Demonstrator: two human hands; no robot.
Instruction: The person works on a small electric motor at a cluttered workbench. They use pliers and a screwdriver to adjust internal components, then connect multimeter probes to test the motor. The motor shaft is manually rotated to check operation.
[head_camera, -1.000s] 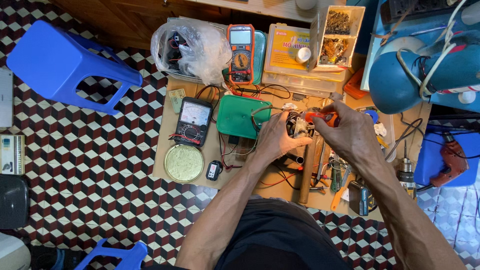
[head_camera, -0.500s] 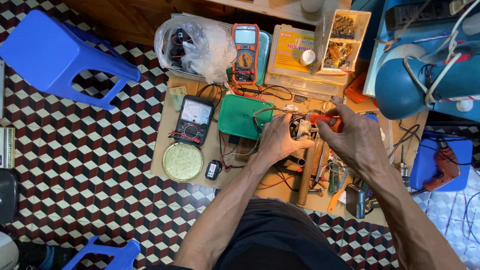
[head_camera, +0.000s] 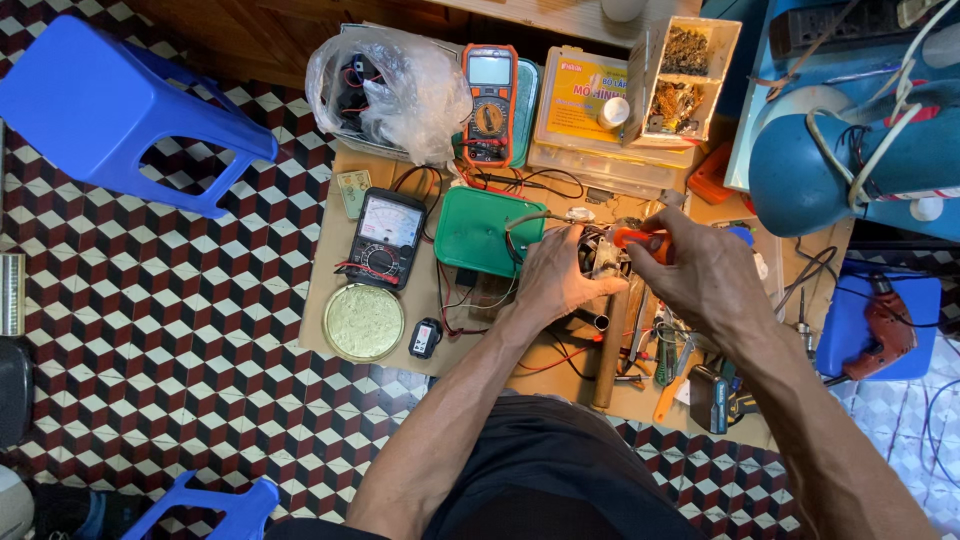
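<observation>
Metal motor core (head_camera: 598, 255) with wire windings sits on the cardboard work mat (head_camera: 330, 300) just right of the green plastic tray (head_camera: 478, 232); judged dense, rigid and heavy for its size, with thin fragile leads, so best held by the body, not the wires. Left hand (head_camera: 555, 280) has its fingers wrapped around the core's left side, while the right hand (head_camera: 700, 275) pinches an orange-handled screwdriver (head_camera: 640, 240) against it. Versus 0.5 s earlier, both hands and the core keep the same hold and place; only the view shifted slightly.
</observation>
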